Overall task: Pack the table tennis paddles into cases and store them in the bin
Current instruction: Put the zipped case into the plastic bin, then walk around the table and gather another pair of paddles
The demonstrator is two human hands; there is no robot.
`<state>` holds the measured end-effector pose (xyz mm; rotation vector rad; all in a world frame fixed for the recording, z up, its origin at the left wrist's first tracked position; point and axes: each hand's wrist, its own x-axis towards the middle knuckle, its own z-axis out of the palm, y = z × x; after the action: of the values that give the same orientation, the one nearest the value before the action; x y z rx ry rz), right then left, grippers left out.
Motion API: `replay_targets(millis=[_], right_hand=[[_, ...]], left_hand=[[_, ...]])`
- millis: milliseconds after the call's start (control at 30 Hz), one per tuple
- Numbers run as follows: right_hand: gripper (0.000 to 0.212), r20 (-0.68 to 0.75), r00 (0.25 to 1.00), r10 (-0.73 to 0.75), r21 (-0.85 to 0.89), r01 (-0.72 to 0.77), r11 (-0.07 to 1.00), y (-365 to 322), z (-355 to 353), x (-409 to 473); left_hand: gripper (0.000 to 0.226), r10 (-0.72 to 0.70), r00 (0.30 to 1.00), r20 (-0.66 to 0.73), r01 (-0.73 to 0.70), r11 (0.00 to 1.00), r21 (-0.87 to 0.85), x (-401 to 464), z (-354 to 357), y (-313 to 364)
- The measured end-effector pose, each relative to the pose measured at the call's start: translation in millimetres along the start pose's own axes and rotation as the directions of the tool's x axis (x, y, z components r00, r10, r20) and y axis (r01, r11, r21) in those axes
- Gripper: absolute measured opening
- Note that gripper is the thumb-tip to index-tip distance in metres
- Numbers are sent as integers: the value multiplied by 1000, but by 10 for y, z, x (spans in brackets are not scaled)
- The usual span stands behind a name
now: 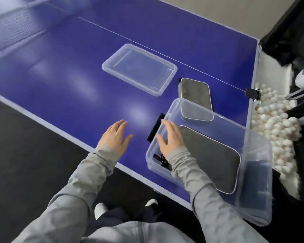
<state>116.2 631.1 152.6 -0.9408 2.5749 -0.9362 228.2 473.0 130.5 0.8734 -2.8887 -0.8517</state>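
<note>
A clear plastic bin (256, 172) stands at the near right corner of the blue table tennis table (68, 76). Inside it lies a grey paddle case (212, 158) with pale piping. A second grey case (195, 92) lies on the table just behind the bin, partly seen through the bin's wall. My right hand (170, 137) hovers over the bin's left rim with fingers spread, holding nothing. My left hand (116, 135) floats above the table left of the bin, fingers relaxed and empty. A black strap or handle (155, 129) shows beside the bin's left wall. No bare paddle is visible.
The bin's clear lid (139, 69) lies flat on the table further back. A catch net full of white balls (277, 127) hangs off the table's right end, next to a clamp (252, 93). The net (12, 27) crosses the far left. Dark floor lies below the near edge.
</note>
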Motion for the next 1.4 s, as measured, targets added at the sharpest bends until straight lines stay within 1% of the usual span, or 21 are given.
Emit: replay_targets(millis=[100,133,167,233,300,367,400,467,567,667,833,900,967,1067,1133,1200,1300,1400], right_hand=[[46,79,988,-129,-65,134,989,-501,466,93],[44,114,981,-157,-81,167,983,-612,604,116],[43,163,971,-176,-94,192,977,-713,752,133],[42,325,927,-188,-122,238,964,-971,1190,141],[41,503,855,-127,-185,251,950,-1127,1615,78],[43,651,759,-33,-262,265,928,-1183,2009,-18],[44,708,706,17,-298,277,913,-1191,2191,-74],[45,776,621,114,-361,288,887,-1170,2482,-175],[45,805,550,225,-439,296,848,-1136,2786,-263],[45,813,516,270,-486,346,802,-1173,3010,-265],[45,840,487,240,-464,414,783,-1477,3412,-69],[45,861,462,212,-435,455,777,-1655,3585,30],[45,888,421,184,-395,495,774,-1836,3761,150],[44,922,358,145,-337,562,755,-2111,4053,389],[44,933,331,141,-321,590,741,-2312,4223,577],[44,936,322,143,-317,592,741,-2503,4364,782],[44,931,329,158,-331,576,747,-2736,4512,1065],[44,920,329,215,-376,575,726,-2925,4650,1299]], left_hand=[[55,-163,985,51,163,987,-1,-225,-82,-651],[54,-192,978,80,192,981,10,-292,-59,-812],[53,-220,969,107,219,975,22,-366,-24,-973],[51,-318,934,163,318,948,22,-596,23,-1405],[50,-415,876,244,421,906,29,-859,109,-1804],[49,-505,801,321,520,853,44,-1137,197,-2192],[49,-548,758,353,570,820,50,-1286,227,-2374],[49,-618,676,401,650,757,70,-1583,276,-2672],[47,-670,590,450,721,688,80,-1968,335,-2988],[47,-707,544,452,777,628,47,-2221,329,-3195],[46,-762,476,439,849,528,-3,-2402,266,-3453],[47,-781,454,428,869,494,-19,-2376,207,-3554],[47,-799,430,419,888,459,-37,-2303,116,-3664],[46,-826,408,389,906,418,-64,-2132,-71,-3863],[45,-842,398,365,914,397,-80,-1983,-221,-3997],[46,-843,407,351,911,401,-95,-1810,-394,-4140],[49,-843,417,340,909,395,-137,-1612,-633,-4357],[49,-858,395,329,918,359,-167,-1513,-878,-4598]])
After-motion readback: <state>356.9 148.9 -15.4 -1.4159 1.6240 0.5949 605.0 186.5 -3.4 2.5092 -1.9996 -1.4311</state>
